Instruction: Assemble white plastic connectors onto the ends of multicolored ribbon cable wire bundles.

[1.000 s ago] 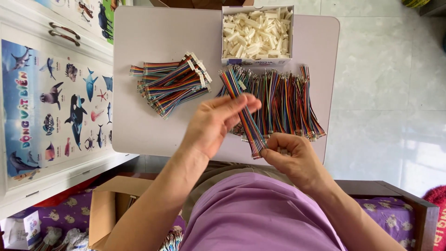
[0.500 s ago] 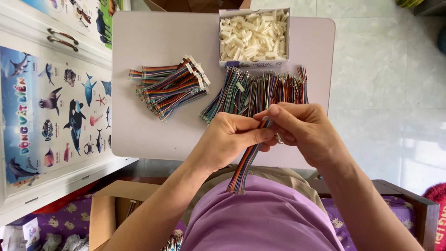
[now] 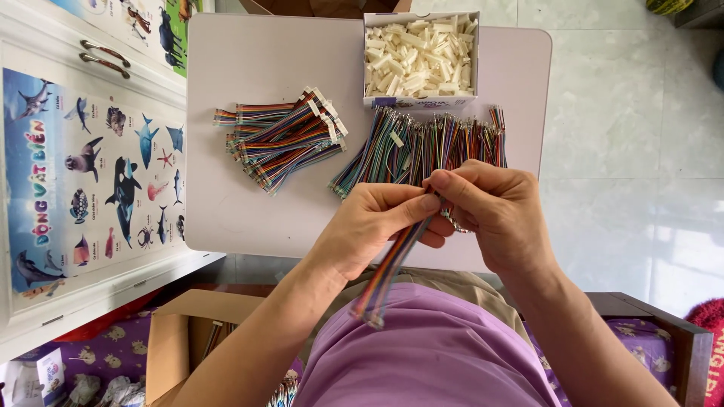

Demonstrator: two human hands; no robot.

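Holding a flat strip of multicoloured ribbon wire [image 3: 392,264], both hands meet above the near edge of a small white table [image 3: 249,68]. The left hand [image 3: 369,226] is clenched on the strip's upper end, thumb and forefinger pinching it. The right hand [image 3: 494,215] closes its fingertips on the same end, touching the left hand's fingertips. Whether anything else sits between the right fingers cannot be told. From the pinch the strip hangs down and leftward, its free end lying over the person's purple shirt [image 3: 437,354].

On the table, just beyond the hands, lies a spread pile of loose coloured wires [image 3: 422,143] with bare metal tips pointing away from the person. To its left, apart from it, rests a heap of finished wire bundles [image 3: 283,136] carrying white ends. A cardboard box of white plastic connectors [image 3: 418,56] stands at the far edge, touching the loose pile's tips. A brown carton [image 3: 177,332] stands open below the table, left of the person.
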